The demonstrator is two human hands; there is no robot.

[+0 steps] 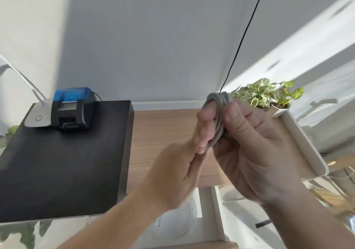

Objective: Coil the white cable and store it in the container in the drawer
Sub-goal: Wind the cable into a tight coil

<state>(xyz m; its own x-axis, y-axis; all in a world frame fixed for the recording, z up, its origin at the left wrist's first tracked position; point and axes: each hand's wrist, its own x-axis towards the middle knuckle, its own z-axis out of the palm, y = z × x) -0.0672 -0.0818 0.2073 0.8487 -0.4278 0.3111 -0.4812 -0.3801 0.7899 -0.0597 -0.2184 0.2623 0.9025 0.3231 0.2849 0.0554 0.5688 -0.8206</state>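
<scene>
The white cable (218,114) is bundled into a narrow coil — long axis nearly upright, looped end up — above the wooden desk (163,133). The right hand (249,152) clamps it; the left hand (178,172) pinches its lower end.

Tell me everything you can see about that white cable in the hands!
The white cable looks greyish in the shade, smooth and rubbery. It is wound into several tight loops, bunched side by side into a narrow standing bundle. The right hand pinches it with thumb and fingers, while the left hand touches its lower end. The top loops poke out above the fingers. It is held up in the air, above the wooden desk. Its ends are hidden.
</scene>
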